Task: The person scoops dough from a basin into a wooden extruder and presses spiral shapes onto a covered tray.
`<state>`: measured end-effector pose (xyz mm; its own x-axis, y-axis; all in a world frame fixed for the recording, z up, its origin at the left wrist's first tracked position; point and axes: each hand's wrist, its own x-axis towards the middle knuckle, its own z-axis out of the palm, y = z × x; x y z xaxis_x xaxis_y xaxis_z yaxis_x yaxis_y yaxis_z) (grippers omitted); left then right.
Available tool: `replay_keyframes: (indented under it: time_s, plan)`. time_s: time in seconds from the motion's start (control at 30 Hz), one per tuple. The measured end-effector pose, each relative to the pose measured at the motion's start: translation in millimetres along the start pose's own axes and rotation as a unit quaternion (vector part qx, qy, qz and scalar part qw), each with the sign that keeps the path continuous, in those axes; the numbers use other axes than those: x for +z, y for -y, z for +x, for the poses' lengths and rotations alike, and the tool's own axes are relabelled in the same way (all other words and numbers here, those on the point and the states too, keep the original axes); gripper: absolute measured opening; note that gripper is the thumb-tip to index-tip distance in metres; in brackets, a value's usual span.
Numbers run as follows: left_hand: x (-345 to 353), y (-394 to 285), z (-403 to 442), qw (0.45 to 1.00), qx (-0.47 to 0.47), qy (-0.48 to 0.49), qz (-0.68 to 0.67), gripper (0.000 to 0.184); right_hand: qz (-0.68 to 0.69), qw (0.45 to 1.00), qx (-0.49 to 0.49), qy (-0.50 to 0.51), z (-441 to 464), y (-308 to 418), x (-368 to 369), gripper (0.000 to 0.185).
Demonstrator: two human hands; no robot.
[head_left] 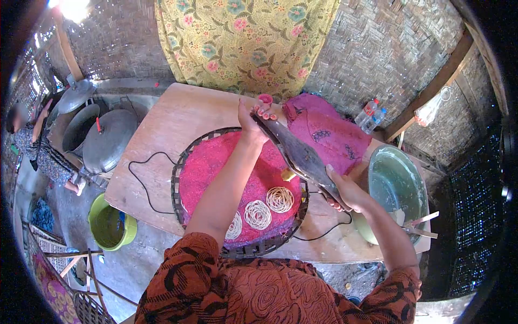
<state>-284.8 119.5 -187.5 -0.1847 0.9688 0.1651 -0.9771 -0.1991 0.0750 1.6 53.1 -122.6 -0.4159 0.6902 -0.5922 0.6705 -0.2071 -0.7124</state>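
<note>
Showed no readable text, brand, number or sign, even on the bottles (373, 121) beyond the green basin (395, 164).

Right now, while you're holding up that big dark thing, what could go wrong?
If my left hand or right hand slipped, the dark tool might squash the pale coils on the pink cloth. The black cord looping beside the basket could snag something. The sticks poking over the basin might get bumped.
</note>
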Motion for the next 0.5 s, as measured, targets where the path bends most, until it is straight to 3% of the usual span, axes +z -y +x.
replay_keyframes:
  time_s: [0.07, 0.27, 0.33, 0.43, 0.5]
  plan:
    - [-16, 2, 10, 0.997, 0.015, -0.08, 0.002, 0.054, 0.037, 0.999, 0.024, 0.033, 13, 5, -5, 0.064]
    - [0, -22, 25, 0.997, 0.029, -0.065, 0.011, 0.056, -0.008, 0.999, -0.034, -0.028, 37, 12, 1, 0.069]
    - [6, -26, 20, 1.0, 0.016, -0.01, -0.01, 0.056, -0.004, 1.0, -0.017, -0.013, 19, 23, -2, 0.068]
    - [13, -13, 10, 0.994, 0.031, -0.101, -0.026, 0.054, -0.025, 1.0, -0.009, -0.013, -1, 35, -12, 0.067]
    - [8, -8, 17, 0.996, 0.033, -0.077, -0.029, 0.054, -0.081, 0.995, -0.035, -0.041, -4, 41, -18, 0.066]
